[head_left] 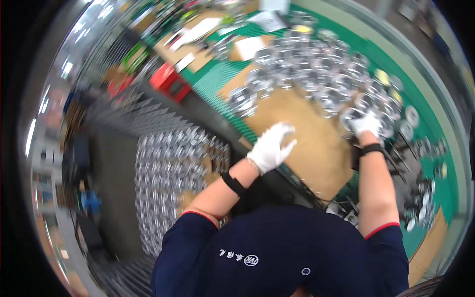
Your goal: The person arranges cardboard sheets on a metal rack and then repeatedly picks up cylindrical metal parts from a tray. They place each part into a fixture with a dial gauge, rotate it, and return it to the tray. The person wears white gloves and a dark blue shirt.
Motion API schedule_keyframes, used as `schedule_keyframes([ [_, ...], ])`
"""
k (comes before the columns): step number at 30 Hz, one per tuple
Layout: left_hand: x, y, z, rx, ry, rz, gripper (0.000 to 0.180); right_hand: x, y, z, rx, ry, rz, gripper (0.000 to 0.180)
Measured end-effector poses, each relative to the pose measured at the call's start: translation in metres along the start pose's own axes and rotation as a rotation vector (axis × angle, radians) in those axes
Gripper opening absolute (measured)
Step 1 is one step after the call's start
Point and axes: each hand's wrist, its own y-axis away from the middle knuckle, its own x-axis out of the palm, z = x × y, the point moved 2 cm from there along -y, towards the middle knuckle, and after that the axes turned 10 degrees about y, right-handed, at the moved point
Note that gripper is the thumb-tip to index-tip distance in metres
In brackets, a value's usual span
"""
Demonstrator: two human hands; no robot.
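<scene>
My left hand [271, 147], in a white glove, hovers above the near left edge of a brown cardboard sheet [309, 141]. Its fingers are spread, with nothing in them. On the right, my gloved right hand [367, 124] has its fingers curled over a shiny round metal part [348, 119] at the border of a crowded group. Motion blur softens the fingertips there. Many similar silvery round metal parts [309, 67] stand close together beyond the cardboard. One metal part [241, 99] sits at the sheet's far left corner.
A green work surface [366, 47] lies under the cardboard. To the left, a wire mesh cage [148, 109] stands by rows of metal parts [168, 173] at a lower level. A red box [168, 81] is near the table edge. Dark metal fittings [420, 198] lie at right.
</scene>
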Motion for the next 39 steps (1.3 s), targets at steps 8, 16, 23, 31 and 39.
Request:
schedule_keyframes([
  [8, -0.076, 0.4, 0.027, -1.276, -0.196, 0.085, 0.039, 0.06, -0.075, -0.026, -0.119, 0.176, 0.07, 0.079],
  [16, -0.04, 0.676, 0.0, -1.941, -0.049, 0.043, 0.042, 0.089, -0.129, -0.038, -0.367, 0.107, -0.051, 0.081],
  [23, -0.019, 0.766, -0.028, -1.98, -0.006, -0.129, 0.042, 0.054, -0.081, 0.017, -0.265, 0.247, 0.038, 0.079],
  [31, -0.043, 0.772, -0.012, -1.828, 0.037, -0.228, 0.038, 0.064, 0.14, 0.093, -0.749, 0.273, -0.421, 0.066],
  [39, -0.088, 0.794, -0.009, -1.837, -0.027, -0.218, 0.048, 0.118, 0.234, 0.088, -0.874, 0.337, -0.277, 0.068],
])
